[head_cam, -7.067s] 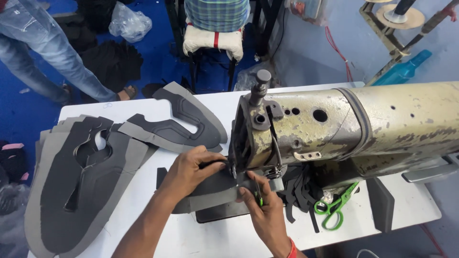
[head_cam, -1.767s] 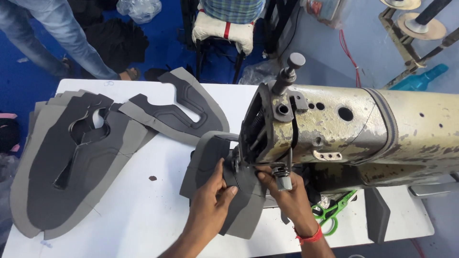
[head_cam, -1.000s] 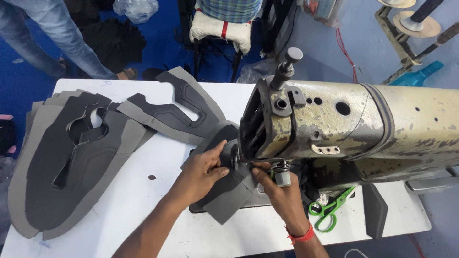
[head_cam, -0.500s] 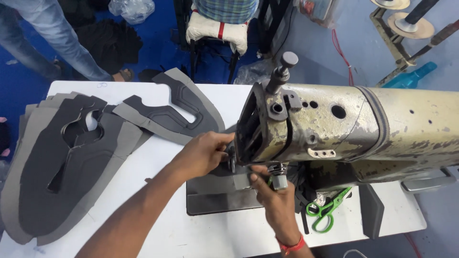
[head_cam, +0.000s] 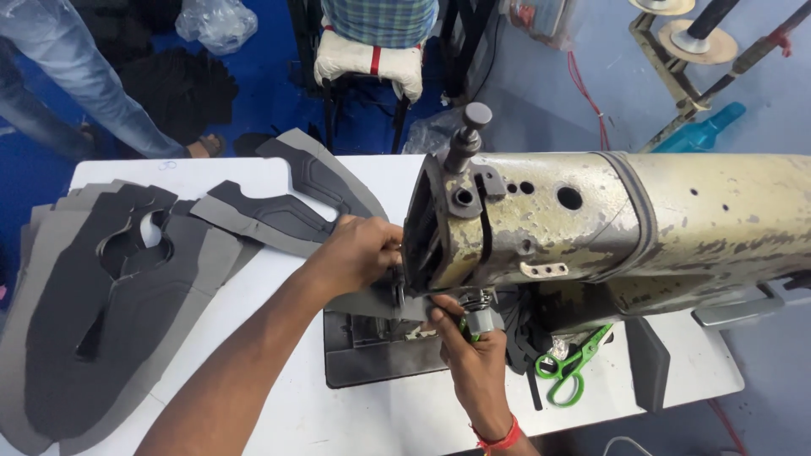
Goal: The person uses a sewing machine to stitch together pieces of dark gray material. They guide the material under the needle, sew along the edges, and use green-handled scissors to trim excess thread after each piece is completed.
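Pinching the soft, floppy grey fabric piece (head_cam: 359, 302) near its edge, left hand (head_cam: 359, 253) and right hand (head_cam: 473, 359) both grip it.

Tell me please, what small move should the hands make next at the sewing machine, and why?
Probably slide the grey piece flat under the needle area. The left hand grips it at the machine head, the right hand pinches its near edge, and it looks lifted off the plate.

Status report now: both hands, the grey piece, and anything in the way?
Left hand and right hand both grip grey piece at needle of sewing machine. Green scissors lie right of the hands, apart.
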